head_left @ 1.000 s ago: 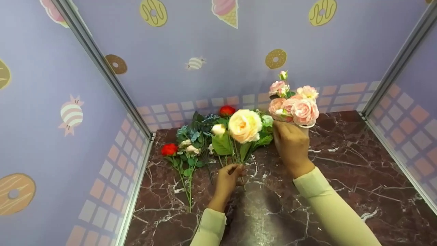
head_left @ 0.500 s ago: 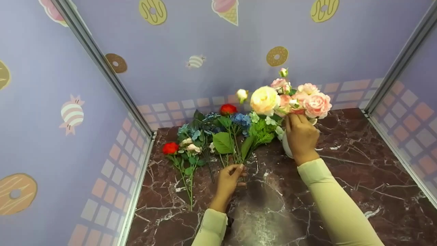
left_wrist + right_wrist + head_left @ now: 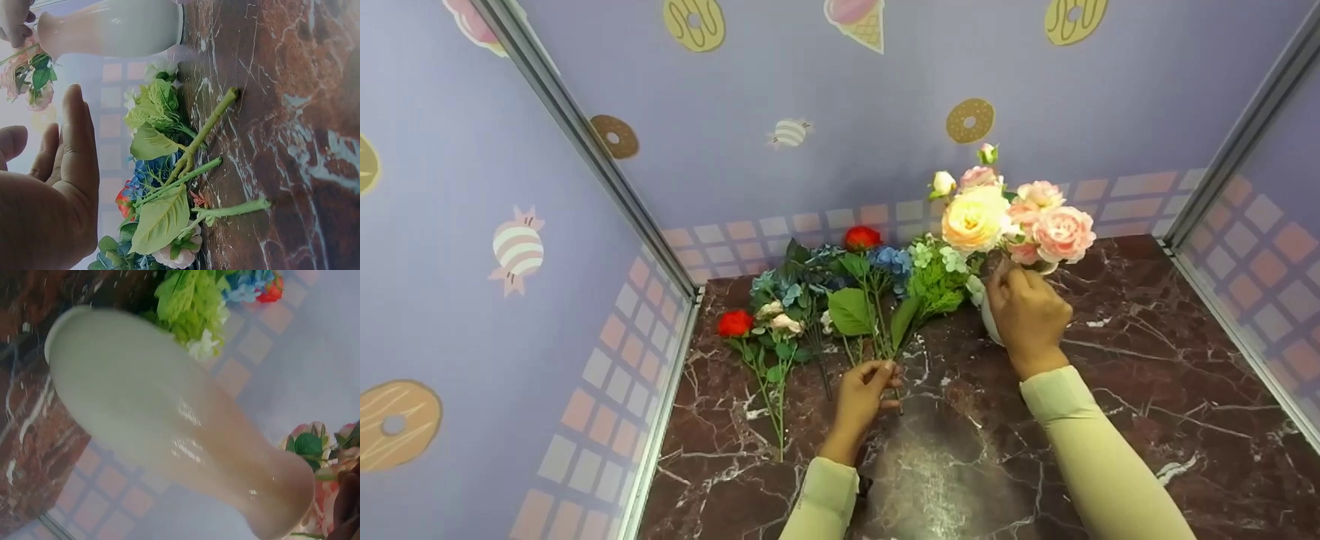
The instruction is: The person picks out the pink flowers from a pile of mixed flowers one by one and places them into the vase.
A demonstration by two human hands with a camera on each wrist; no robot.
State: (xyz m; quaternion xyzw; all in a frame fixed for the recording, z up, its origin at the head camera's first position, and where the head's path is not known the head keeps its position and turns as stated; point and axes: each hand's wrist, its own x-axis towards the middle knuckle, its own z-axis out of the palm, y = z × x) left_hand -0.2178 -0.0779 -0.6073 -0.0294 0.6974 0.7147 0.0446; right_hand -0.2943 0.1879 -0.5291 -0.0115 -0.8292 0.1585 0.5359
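A cream-yellow rose [image 3: 975, 219] with a bud [image 3: 942, 184] stands by the vase's mouth; my right hand [image 3: 1031, 319] pinches its stem there. Pink roses [image 3: 1063, 234] fill the white vase [image 3: 129, 377], which stands upright on the marbled table and is mostly hidden by my hand in the head view. My left hand [image 3: 861, 405] is beside the lower stems of the lying flowers. In the left wrist view, that left hand [image 3: 50, 191] shows extended fingers and a thumb held apart, with nothing between them. Leafy green stems [image 3: 222, 107] lie just beyond it.
Left of the vase lie red roses [image 3: 735, 324], blue hydrangeas [image 3: 891, 261], small pale roses [image 3: 786, 324] and a light green sprig [image 3: 941, 289]. Patterned purple panels [image 3: 877, 135] wall in the back and both sides of the marbled table [image 3: 750, 499].
The cream-yellow rose has moved up and right from above the left hand to the vase, beside the pink roses. My right hand shifted slightly right. The left hand stayed about where it was.
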